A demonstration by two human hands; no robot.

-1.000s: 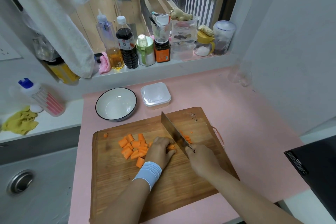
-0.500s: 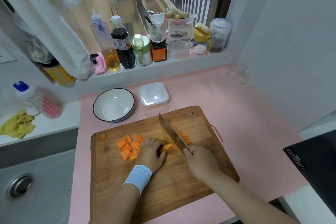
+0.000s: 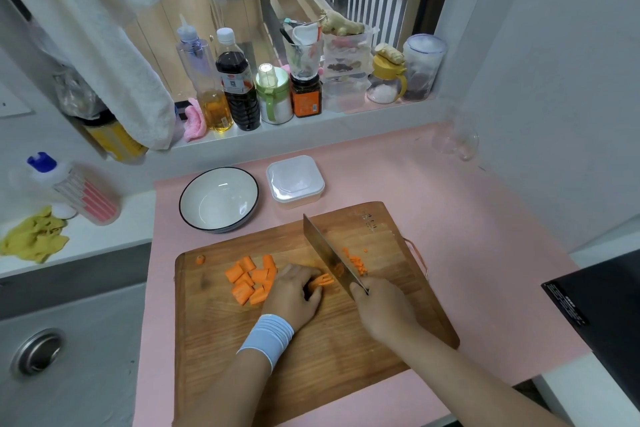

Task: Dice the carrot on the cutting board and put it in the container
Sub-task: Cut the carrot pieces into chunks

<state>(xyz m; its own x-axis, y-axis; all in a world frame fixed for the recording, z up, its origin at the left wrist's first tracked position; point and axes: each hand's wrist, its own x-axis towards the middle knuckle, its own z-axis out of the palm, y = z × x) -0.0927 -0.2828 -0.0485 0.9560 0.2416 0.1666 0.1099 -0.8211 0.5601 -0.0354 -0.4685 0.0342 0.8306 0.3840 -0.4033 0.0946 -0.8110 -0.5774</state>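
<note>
Carrot strips [image 3: 322, 279] are held down under the curled left hand [image 3: 294, 291]. The cleaver [image 3: 329, 253] is gripped in the right hand [image 3: 381, 308], just beside them. The container [image 3: 295, 182] is set beyond the far edge of the cutting board [image 3: 329, 357].

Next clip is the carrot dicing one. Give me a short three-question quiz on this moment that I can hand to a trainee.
1. The left hand holds down carrot strips beside the knife. On which side of that hand do the bigger carrot chunks lie?
2. Which hand grips the knife? A. the left hand B. the right hand C. neither
3. True or false: the container behind the cutting board has its lid on.
Key: 1. On its left, away from the knife. 2. B. 3. True.
</note>
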